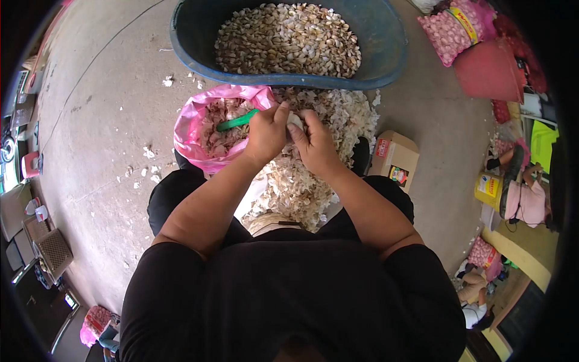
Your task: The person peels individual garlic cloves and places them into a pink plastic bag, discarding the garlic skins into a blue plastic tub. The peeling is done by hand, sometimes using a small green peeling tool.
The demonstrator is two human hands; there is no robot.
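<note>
My left hand (267, 134) is closed round the green handle (237, 120) of a tool whose far end is hidden by the fingers. Thumb and fingers of my right hand (316, 145) grip a whitish garlic bulb (294, 120), which touches my left fingertips. Left of the hands lies an open pink bag (187, 128) holding garlic and loose skins. Garlic skins (295, 187) are heaped below and behind the hands, between the legs. Beyond them a blue tub (289, 79) holds many separated cloves (289, 39).
On the floor at the right stands a cardboard box (401, 158). Filled garlic sacks (443, 36), a red tub (488, 71) and a yellow bucket (488, 186) are further right. Two other people sit at the right edge. Crates (53, 253) stand at the left.
</note>
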